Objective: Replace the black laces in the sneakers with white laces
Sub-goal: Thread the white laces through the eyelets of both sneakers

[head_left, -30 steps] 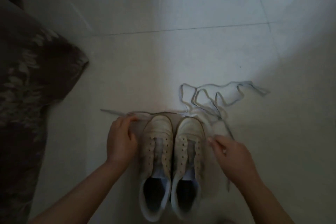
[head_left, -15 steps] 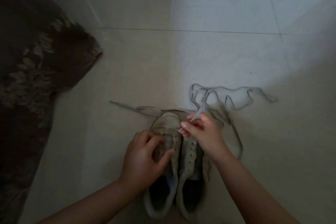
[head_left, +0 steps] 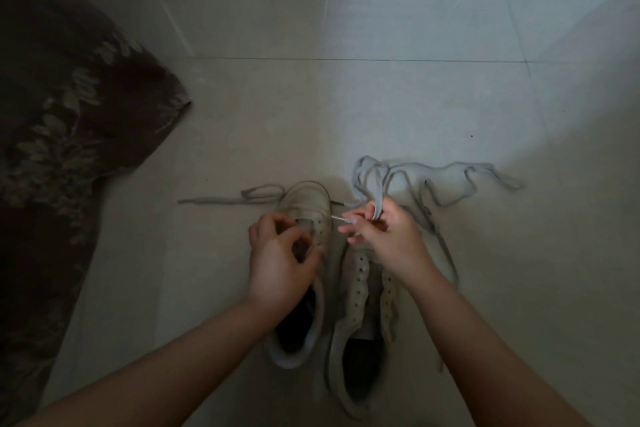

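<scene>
Two pale sneakers stand side by side on the tiled floor, toes away from me, with no laces in their eyelets. My left hand (head_left: 282,255) grips the eyelet flap of the left sneaker (head_left: 306,199) near its toe. My right hand (head_left: 379,234) pinches the tip of a white lace (head_left: 415,173), pointing it at that sneaker's eyelets. The rest of this lace lies in loops on the floor beyond the right sneaker (head_left: 358,291). Another lace (head_left: 221,199) stretches left from the toes.
A dark cushion or blanket with a leaf pattern (head_left: 65,135) fills the left side. Pale floor tiles (head_left: 381,107) with grout lines extend ahead and to the right. The scene is dim.
Both hands have come in from the sneakers' outer sides. My left hand took hold of the left sneaker's flap, and my right hand picked up the lace tip and brought it toward the eyelets.
</scene>
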